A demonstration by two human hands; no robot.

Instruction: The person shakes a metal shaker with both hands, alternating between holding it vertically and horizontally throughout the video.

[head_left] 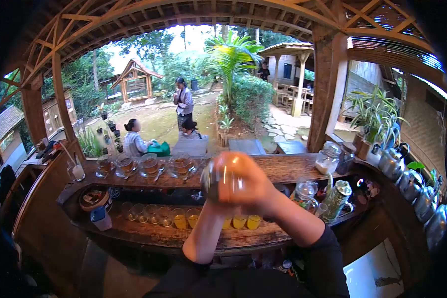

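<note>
Both hands are raised together above the middle of the wooden counter, around a rounded, shiny glass vessel whose exact kind is blurred. My right hand wraps the vessel from the right, fingers closed. From below, my left hand meets its underside; most of those fingers are hidden. Behind and below the forearms stand several glasses of yellow drink on the lower shelf. To their left is a row of clear glasses. Glass cups on saucers line the upper ledge.
On the right stand a lidded glass jar, glass pitchers and several metal kettles. A round container and a plastic cup sit at left. Beyond the counter, people are in the yard.
</note>
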